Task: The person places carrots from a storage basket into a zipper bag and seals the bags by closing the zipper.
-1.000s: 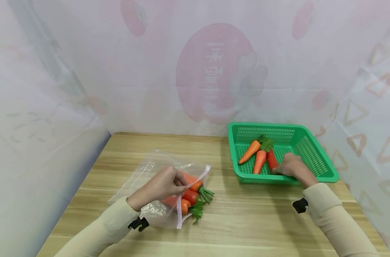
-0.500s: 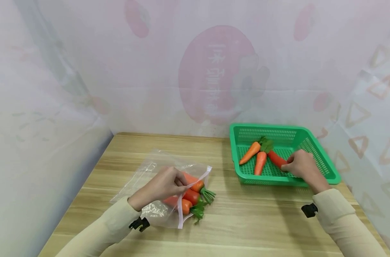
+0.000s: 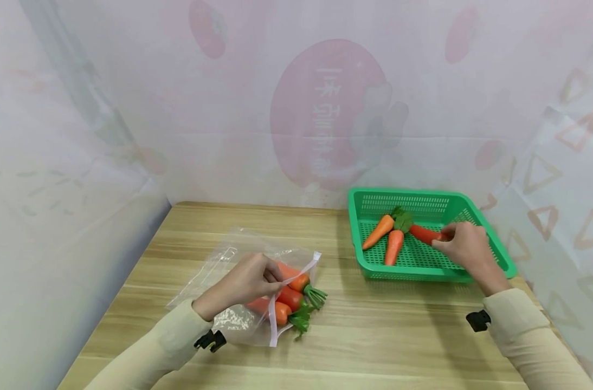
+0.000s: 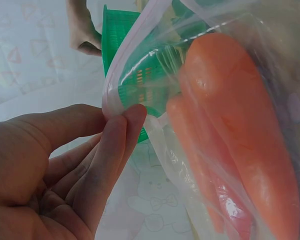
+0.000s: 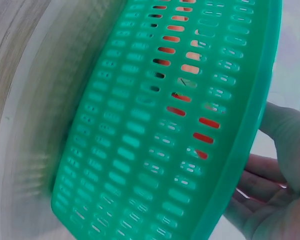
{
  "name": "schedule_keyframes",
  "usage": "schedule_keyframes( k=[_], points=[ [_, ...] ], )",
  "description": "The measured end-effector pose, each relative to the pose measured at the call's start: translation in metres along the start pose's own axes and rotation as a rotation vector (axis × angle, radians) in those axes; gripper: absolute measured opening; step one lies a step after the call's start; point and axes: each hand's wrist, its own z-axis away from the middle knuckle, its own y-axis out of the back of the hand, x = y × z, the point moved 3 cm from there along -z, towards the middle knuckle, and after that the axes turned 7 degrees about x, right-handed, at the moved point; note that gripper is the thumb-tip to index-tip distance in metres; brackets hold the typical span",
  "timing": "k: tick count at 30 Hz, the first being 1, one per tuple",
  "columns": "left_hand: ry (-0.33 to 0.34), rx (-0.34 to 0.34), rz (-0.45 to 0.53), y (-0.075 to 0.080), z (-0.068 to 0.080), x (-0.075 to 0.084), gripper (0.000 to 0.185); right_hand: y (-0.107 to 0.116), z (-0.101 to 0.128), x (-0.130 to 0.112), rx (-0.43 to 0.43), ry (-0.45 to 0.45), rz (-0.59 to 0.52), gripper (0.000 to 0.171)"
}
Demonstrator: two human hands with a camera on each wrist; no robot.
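In the head view, my left hand (image 3: 250, 281) pinches the white zip edge of a clear zip bag (image 3: 235, 325) between thumb and fingertips. Inside the bag lie an orange carrot (image 3: 298, 281), a red carrot (image 3: 291, 298) and another orange carrot (image 3: 282, 312), their green tops poking out of the mouth. My right hand (image 3: 464, 246) reaches into a green basket (image 3: 418, 274) and pinches one end of a red carrot (image 3: 425, 235). From the right wrist, the basket wall hides my fingertips, and red shows through its slots.
Two more orange carrots, a left one (image 3: 378, 233) and a middle one (image 3: 394, 248), lie in the basket with leafy tops (image 3: 402, 220) bunched together. Wooden table (image 3: 365, 336) lies between bag and basket. A printed cloth wall (image 3: 218, 162) stands behind.
My right hand has moved rightward and a little back in the basket, swinging the near end of the red carrot to the right. My left hand keeps its pinch on the bag.
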Motion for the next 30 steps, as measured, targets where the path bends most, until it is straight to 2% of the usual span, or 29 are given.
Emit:
schedule_keyframes(
  k=[15,22,30],
  points=[
    [-0.012,0.021,-0.051,0.001,0.001,0.000,0.004,0.014,0.003,0.008,0.092,0.067,-0.018,0.031],
    [-0.014,0.033,-0.078,0.001,0.001,0.000,0.005,0.029,0.007,0.008,0.091,0.048,0.010,0.035],
    [-0.015,0.028,-0.063,0.000,0.001,-0.002,0.005,0.043,0.006,0.011,0.082,0.021,0.019,0.038]
  ],
)
